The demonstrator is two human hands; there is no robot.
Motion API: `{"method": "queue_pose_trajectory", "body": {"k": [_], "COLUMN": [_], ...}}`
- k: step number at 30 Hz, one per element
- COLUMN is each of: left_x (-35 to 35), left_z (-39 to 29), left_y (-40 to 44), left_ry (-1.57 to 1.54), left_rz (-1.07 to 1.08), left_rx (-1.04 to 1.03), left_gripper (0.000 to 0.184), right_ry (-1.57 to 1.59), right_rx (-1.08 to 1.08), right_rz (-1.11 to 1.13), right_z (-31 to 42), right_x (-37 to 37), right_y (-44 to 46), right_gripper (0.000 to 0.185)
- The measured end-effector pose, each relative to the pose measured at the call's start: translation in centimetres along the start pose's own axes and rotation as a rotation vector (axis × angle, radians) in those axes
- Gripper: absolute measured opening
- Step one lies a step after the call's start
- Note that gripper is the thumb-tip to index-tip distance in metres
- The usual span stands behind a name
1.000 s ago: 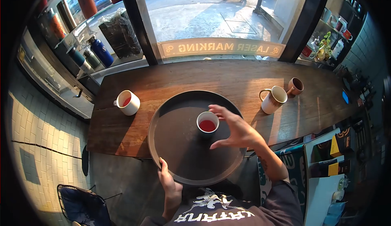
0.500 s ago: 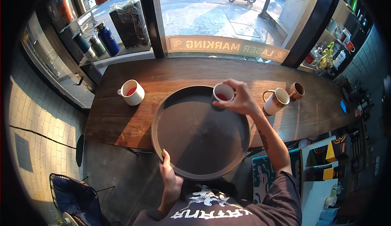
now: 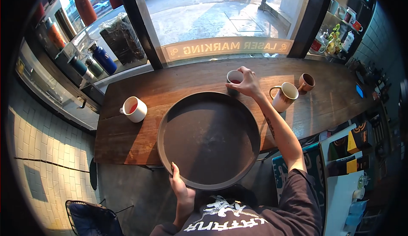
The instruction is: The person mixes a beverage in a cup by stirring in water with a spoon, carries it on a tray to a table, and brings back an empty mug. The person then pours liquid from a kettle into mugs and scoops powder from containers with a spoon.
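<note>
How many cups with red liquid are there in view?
2: the white mug on the left of the table, and the cup in the right hand. More may be hidden.

Your round serving tray (image 3: 208, 146) shows a matt, dark plastic surface, faintly scuffed across its middle. The tabletop (image 3: 178, 81) is wood, smooth and softly glossy, with grain visible to you. The white mug (image 3: 138, 114) and the two-tone mug (image 3: 284, 102) are smooth glazed ceramic; the drinking cup (image 3: 233, 75), partly covered, may be of similar ware. Your T-shirt (image 3: 280, 214) is matt, printed cloth. The windowpane (image 3: 199, 21) before you is clear, smooth glass.
</note>
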State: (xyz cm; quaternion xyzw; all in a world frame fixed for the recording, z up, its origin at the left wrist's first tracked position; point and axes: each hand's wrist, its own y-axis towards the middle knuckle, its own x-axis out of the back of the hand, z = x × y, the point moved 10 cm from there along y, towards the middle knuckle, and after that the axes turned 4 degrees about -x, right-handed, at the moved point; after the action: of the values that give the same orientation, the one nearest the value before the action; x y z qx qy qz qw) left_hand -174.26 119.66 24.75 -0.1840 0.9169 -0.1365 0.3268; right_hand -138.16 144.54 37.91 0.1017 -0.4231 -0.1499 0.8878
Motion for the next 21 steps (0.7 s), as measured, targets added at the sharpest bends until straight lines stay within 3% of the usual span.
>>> {"method": "queue_pose_trajectory", "body": {"k": [5,7,11,14,18,21], "left_x": [0.6,1.1,0.8,0.6,0.6,1.1], "left_z": [0.1,0.4,0.2,0.2,0.3,0.6], "left_y": [0.4,0.5,0.4,0.3,0.4,0.8], "left_ry": [0.009,0.023,0.027,0.035,0.054,0.035], "left_rz": [-0.017,-0.019,-0.038,-0.036,-0.035,0.005], "left_rx": [-0.006,-0.003,-0.005,0.004,0.026,0.027], "left_gripper": [0.044,0.045,0.047,0.049,0.05,0.05], "right_ry": [0.082,0.028,0.254,0.331,0.642,0.672], "right_rx": [0.046,0.076,-0.295,-0.46,-0.449,-0.563], "right_rz": [-0.032,-0.151,-0.176,-0.155,-0.112,-0.017], "right_z": [-0.6,-0.3,-1.8,-3.7,-7.0,-7.1], "right_x": [0.3,2.6,6.0,5.2,3.1,3.0], "right_y": [-1.3,-3.8,-13.0,-15.5,-13.3,-12.5], "right_gripper": [0.099,0.104,0.092,0.095,0.106,0.107]}}
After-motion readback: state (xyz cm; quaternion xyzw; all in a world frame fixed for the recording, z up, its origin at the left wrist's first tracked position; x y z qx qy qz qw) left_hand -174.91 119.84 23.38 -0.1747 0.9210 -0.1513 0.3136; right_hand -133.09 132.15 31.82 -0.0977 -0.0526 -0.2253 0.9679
